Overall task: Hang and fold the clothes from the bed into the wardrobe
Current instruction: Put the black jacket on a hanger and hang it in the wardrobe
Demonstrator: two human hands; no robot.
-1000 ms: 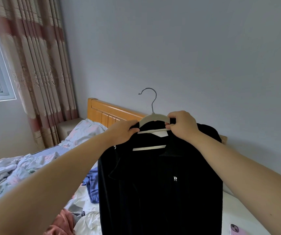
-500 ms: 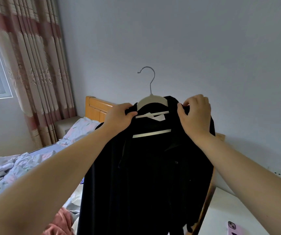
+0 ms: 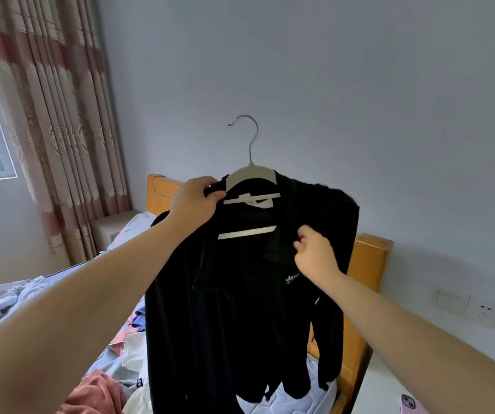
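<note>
At frame centre I see the black shirt (image 3: 234, 318) draped on a white hanger (image 3: 252, 176), held up over the bed (image 3: 367, 264). My left hand (image 3: 194, 201) grips its shoulder by the hanger's left end. My right hand (image 3: 315, 256), lower, pinches the right collar flap.

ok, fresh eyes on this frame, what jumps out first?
A black shirt on a white hanger, held up mid-frame. The left hand grips its collar beside the hanger; the right hand pinches fabric lower down. Loose clothes lie on the bed, lower left.
</note>
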